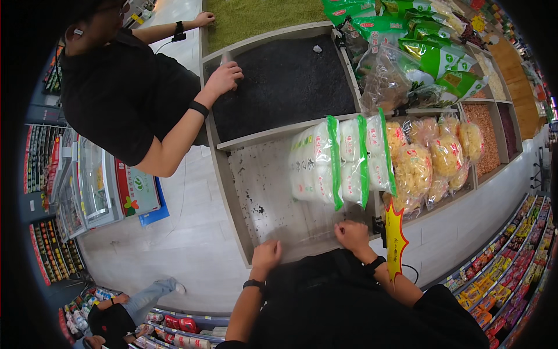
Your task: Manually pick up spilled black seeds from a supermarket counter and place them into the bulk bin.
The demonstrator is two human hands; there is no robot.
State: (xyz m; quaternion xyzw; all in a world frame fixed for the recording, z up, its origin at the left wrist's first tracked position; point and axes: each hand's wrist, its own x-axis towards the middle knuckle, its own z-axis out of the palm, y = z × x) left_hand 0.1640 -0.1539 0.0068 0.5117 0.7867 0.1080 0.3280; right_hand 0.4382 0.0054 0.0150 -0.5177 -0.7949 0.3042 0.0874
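Observation:
My left hand [267,254] is loosely curled at the near left corner of a wooden display bin [233,196], by its front edge. Further right along that edge, my right hand [351,234] is folded into a loose fist, just below the vermicelli packs. I see nothing in either hand, though the undersides of the fingers are hidden. Clear packs of white vermicelli [316,163] with green edges stand in a row across the bin's right part. Dark crumbs [260,210] are scattered over the bin floor.
Bagged yellow noodle cakes [409,170] and a yellow price sign [394,244] are at the right. Beyond lies a bin of black grain [283,83], where another person's hand [224,78] rests. Green bags [436,56] are piled behind. A second person [113,314] is lower left.

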